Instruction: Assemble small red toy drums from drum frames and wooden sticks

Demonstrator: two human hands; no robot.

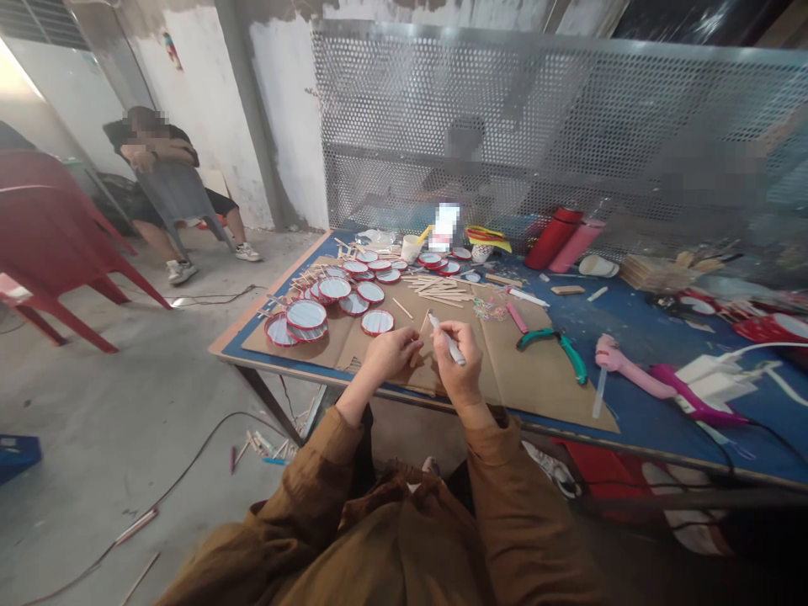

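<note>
Head view: two hands over brown cardboard (521,374) on the blue bench (574,313).
Left hand (396,352): grip pinched closed on a thin stick (425,323).
Right hand (459,358): grip curled around a white pen-like tube (454,350), its tip near the thin stick.
Red-rimmed discs (377,322): bunched to the left, some piled up.
Flat wooden sticks (443,292): in a loose heap past the hands.
Green pliers (574,360): lying to the right.

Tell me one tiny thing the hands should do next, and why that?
I'd probably keep the thin stick steady in the left hand and dab its upper end with the white pen-like tube in the right hand. The tube's tip points close to that end; whether they touch is too small to tell.
</note>
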